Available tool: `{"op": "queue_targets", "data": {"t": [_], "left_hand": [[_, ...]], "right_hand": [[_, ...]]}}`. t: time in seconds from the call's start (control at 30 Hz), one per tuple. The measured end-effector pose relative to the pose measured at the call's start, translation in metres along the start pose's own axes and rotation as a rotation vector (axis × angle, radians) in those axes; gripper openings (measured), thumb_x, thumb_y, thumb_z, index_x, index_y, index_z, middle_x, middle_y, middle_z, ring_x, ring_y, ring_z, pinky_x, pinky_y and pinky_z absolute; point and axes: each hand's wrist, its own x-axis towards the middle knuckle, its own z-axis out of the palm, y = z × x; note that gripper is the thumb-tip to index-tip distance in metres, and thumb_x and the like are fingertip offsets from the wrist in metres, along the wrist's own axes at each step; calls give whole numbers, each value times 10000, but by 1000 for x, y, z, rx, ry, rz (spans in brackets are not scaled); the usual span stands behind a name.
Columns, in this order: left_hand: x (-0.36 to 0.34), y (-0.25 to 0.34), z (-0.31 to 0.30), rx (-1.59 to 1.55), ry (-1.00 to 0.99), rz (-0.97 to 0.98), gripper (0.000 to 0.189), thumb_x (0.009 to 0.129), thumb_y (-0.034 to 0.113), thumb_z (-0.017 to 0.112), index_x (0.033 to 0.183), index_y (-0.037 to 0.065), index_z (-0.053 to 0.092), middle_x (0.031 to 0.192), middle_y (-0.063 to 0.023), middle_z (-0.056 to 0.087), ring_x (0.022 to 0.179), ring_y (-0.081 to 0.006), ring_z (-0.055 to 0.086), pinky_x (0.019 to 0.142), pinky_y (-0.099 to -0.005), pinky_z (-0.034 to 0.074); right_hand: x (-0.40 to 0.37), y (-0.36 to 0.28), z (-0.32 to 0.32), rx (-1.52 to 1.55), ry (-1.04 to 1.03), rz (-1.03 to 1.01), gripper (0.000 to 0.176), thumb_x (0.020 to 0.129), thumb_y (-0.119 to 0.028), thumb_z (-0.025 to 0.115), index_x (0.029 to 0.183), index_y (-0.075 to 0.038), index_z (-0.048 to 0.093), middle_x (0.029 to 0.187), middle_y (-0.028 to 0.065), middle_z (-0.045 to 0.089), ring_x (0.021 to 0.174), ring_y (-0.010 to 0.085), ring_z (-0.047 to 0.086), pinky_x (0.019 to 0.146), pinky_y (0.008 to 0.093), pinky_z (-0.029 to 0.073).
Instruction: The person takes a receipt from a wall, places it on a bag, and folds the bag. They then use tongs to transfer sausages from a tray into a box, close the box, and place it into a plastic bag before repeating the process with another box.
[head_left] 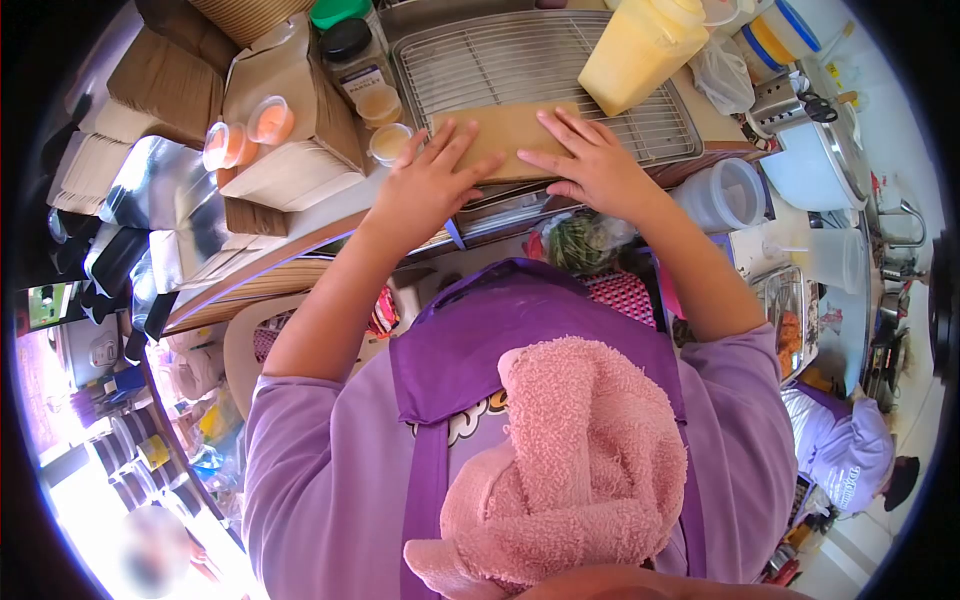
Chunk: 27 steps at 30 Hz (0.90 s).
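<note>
My left hand (430,185) and right hand (592,165) both lie palm-down on a brown sheet (508,128), fingers spread apart and neither gripping it; whether it is paper or card I cannot tell. The sheet lies along the near edge of a wire rack (480,65) on the worktop (715,125).

Things crowd in on both sides. Just beside my left fingers is a small cup of pale sauce (390,145), with a second sauce cup (378,104) behind it and a black-lidded jar (350,55) farther back. Left of those, a cardboard box (290,185) carries orange-filled cups (270,121).

Beyond my right hand, a yellow container (645,50) takes up the rack's far right part, blocking that side. A clear plastic bag (720,75) sits past it, and an empty-looking tub (722,195) stands near my right forearm. Another person (845,450) is well apart, off to my right.
</note>
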Motion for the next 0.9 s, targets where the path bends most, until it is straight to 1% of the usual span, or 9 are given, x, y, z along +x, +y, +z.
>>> {"op": "queue_targets", "data": {"t": [0.2,0.27,0.33,0.37,0.47,0.6,0.67,0.8,0.9], "left_hand": [[1,7,0,81,37,-2,489,808,259,573,1275,249,428,1315,-89,390,1201,-258,393,956,-446,314],[1,7,9,-124,143,-113,471,798,211,586,1249,238,453,1219,-104,459,1090,-266,467,866,-424,379],[2,12,20,-189,255,-247,421,792,206,592,1198,173,487,1159,-130,477,1023,-276,484,820,-414,398],[3,14,22,-259,364,-380,380,786,201,599,1146,108,522,1099,-156,495,957,-285,502,774,-404,417],[6,22,16,-275,391,-632,335,776,229,620,1001,-10,554,966,-198,530,832,-325,530,713,-390,446],[5,24,8,-266,206,-756,323,780,236,619,903,-56,551,884,-224,555,766,-361,550,689,-408,452],[5,23,9,-228,220,-747,345,774,254,624,901,-57,546,843,-227,572,751,-373,567,659,-419,459],[3,19,14,-328,272,-800,338,769,259,622,879,-54,557,843,-237,579,774,-371,573,662,-416,459],[4,19,6,-676,189,-853,274,749,232,613,840,-24,579,811,-239,588,764,-384,576,651,-420,460]], "right_hand": [[-1,-5,-5,-103,-22,24,483,789,-407,529,1257,-328,441,1383,65,310,1242,299,332,971,443,309],[0,1,2,-114,-17,20,459,809,-390,520,1256,-308,451,1391,57,298,1237,304,339,974,432,311],[0,14,22,315,213,20,387,817,-292,564,1194,-219,514,1296,102,415,1175,316,405,941,395,357],[-2,14,28,312,215,20,387,817,-292,564,1194,-219,514,1296,102,415,1175,316,405,941,395,357],[7,-3,25,622,568,719,294,732,-199,673,957,-31,585,935,134,571,971,242,536,752,348,469],[12,13,19,771,256,980,392,757,-236,661,1001,47,543,973,149,572,910,220,559,718,340,472],[16,22,16,1019,-108,992,476,779,-239,638,1069,99,473,1002,168,574,875,208,565,722,332,464],[15,13,22,1100,13,984,449,800,-221,618,1099,80,473,1039,147,575,899,195,553,763,307,445],[4,15,21,1658,186,929,332,828,-144,591,1101,24,503,1049,81,573,957,176,537,840,285,409]]}}
